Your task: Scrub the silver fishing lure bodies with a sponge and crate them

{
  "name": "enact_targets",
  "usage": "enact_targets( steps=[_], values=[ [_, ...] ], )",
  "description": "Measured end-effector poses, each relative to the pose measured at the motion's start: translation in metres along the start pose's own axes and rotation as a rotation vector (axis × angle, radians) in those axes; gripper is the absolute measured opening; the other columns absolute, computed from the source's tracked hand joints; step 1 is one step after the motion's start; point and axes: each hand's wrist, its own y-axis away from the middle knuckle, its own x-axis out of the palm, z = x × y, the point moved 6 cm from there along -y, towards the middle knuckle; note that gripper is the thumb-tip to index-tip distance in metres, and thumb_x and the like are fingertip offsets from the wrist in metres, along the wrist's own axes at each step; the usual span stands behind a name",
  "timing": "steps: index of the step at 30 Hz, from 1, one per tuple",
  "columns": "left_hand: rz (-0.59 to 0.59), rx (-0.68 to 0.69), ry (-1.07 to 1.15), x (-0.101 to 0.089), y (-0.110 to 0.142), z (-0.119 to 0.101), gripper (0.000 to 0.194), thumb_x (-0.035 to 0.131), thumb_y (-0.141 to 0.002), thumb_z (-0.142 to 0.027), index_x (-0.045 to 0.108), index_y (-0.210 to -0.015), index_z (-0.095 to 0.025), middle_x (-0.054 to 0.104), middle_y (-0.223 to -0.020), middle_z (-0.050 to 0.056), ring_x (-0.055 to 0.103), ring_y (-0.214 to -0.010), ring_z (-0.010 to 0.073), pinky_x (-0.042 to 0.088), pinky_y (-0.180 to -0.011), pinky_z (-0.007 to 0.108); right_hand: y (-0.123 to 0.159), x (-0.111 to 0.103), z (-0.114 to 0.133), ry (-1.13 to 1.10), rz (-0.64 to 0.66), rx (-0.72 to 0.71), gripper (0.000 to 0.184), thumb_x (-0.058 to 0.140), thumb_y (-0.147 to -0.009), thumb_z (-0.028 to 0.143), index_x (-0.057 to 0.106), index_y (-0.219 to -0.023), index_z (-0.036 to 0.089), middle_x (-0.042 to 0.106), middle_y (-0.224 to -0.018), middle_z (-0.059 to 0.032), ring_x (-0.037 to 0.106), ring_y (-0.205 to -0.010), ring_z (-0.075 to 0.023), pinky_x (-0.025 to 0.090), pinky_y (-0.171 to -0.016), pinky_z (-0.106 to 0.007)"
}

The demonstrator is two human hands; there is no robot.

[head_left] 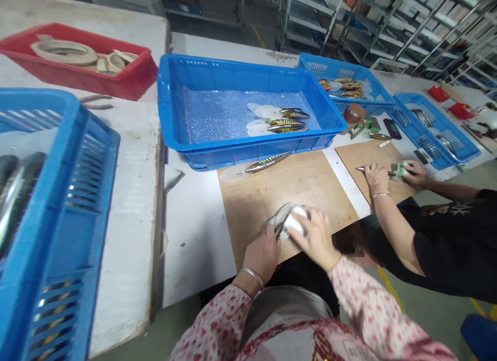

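Note:
My left hand point(263, 253) is closed around a slim metallic fishing lure point(280, 227) on the brown board point(272, 187). My right hand point(316, 237) presses a white cloth or pad point(295, 220) onto the lure, fingers curled over it. A clear round lip piece shows under the lure. Another striped lure with a clear lip point(267, 162) lies on the board's far edge, against the blue tray point(240, 144). That tray holds a few finished gold-striped lures point(286, 121) on bubble wrap.
A co-worker in black at my right works with both hands point(392, 176) on a second board. More blue trays point(351, 74) stand behind. A red tray point(77, 76) with tape rolls sits far left. A blue crate point(58, 221) stands at my near left.

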Motion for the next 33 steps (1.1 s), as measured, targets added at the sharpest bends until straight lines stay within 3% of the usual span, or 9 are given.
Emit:
enact_targets(
  steps=[2, 7, 12, 16, 20, 25, 29, 33],
  values=[
    [0.009, 0.011, -0.001, 0.000, 0.000, -0.001, 0.024, 0.035, -0.091, -0.028, 0.044, -0.110, -0.016, 0.066, -0.100, 0.011, 0.066, -0.094, 0.0237, 0.049, -0.072, 0.030, 0.002, 0.001, 0.003, -0.046, 0.024, -0.051, 0.040, 0.057, -0.088, 0.049, 0.061, -0.121, 0.027, 0.051, -0.119, -0.0102, 0.047, -0.105, -0.0264, 0.036, -0.083, -0.037],
    [0.011, -0.022, -0.002, -0.002, 0.000, -0.001, 0.026, 0.033, -0.091, -0.027, 0.043, -0.112, -0.015, 0.066, -0.100, 0.011, 0.066, -0.093, 0.0258, 0.049, -0.074, 0.034, -0.014, -0.001, -0.015, 0.077, -0.004, 0.105, 0.039, 0.054, -0.089, 0.050, 0.064, -0.116, 0.024, 0.054, -0.108, -0.0112, 0.048, -0.099, -0.0269, 0.035, -0.082, -0.039],
    [0.009, -0.010, -0.022, -0.001, 0.000, -0.003, 0.025, 0.036, -0.090, -0.027, 0.044, -0.112, -0.015, 0.065, -0.102, 0.011, 0.066, -0.094, 0.0251, 0.050, -0.072, 0.031, -0.008, 0.000, 0.001, 0.027, 0.070, 0.011, 0.039, 0.054, -0.089, 0.051, 0.061, -0.120, 0.028, 0.052, -0.115, -0.0093, 0.047, -0.102, -0.0252, 0.035, -0.082, -0.037],
    [-0.022, -0.038, -0.026, -0.002, 0.001, -0.003, 0.023, 0.033, -0.091, -0.023, 0.045, -0.110, -0.017, 0.065, -0.104, 0.010, 0.066, -0.094, 0.0228, 0.050, -0.072, 0.030, -0.008, -0.004, -0.003, 0.099, 0.028, 0.103, 0.039, 0.054, -0.089, 0.051, 0.063, -0.118, 0.026, 0.053, -0.110, -0.0100, 0.047, -0.099, -0.0259, 0.035, -0.080, -0.037],
    [-0.041, -0.005, -0.014, 0.002, 0.001, -0.003, 0.023, 0.034, -0.091, -0.025, 0.046, -0.109, -0.017, 0.065, -0.100, 0.010, 0.065, -0.094, 0.0235, 0.051, -0.071, 0.030, -0.008, -0.002, 0.003, 0.072, 0.050, 0.043, 0.039, 0.053, -0.090, 0.050, 0.061, -0.120, 0.027, 0.051, -0.114, -0.0094, 0.047, -0.101, -0.0258, 0.036, -0.080, -0.037],
    [-0.080, -0.026, -0.013, 0.005, 0.000, -0.001, 0.022, 0.036, -0.091, -0.026, 0.046, -0.108, -0.017, 0.065, -0.101, 0.011, 0.066, -0.092, 0.0232, 0.051, -0.069, 0.030, -0.011, -0.007, 0.001, 0.123, 0.015, 0.110, 0.038, 0.051, -0.091, 0.050, 0.062, -0.118, 0.026, 0.052, -0.108, -0.0104, 0.047, -0.096, -0.0262, 0.035, -0.078, -0.038],
    [-0.076, -0.009, -0.005, 0.005, 0.000, -0.003, 0.023, 0.036, -0.091, -0.027, 0.046, -0.109, -0.017, 0.065, -0.100, 0.011, 0.066, -0.093, 0.0251, 0.051, -0.070, 0.032, -0.011, -0.006, 0.011, 0.125, 0.066, 0.053, 0.039, 0.051, -0.091, 0.049, 0.060, -0.121, 0.025, 0.051, -0.113, -0.0114, 0.046, -0.097, -0.0262, 0.034, -0.079, -0.039],
    [-0.074, -0.036, -0.014, 0.003, 0.000, -0.002, 0.024, 0.036, -0.090, -0.028, 0.045, -0.110, -0.016, 0.065, -0.099, 0.011, 0.066, -0.091, 0.0259, 0.051, -0.070, 0.033, -0.013, -0.006, 0.005, 0.133, 0.070, 0.115, 0.037, 0.050, -0.092, 0.049, 0.061, -0.119, 0.026, 0.053, -0.107, -0.0101, 0.047, -0.096, -0.0260, 0.035, -0.077, -0.038]
  ],
)
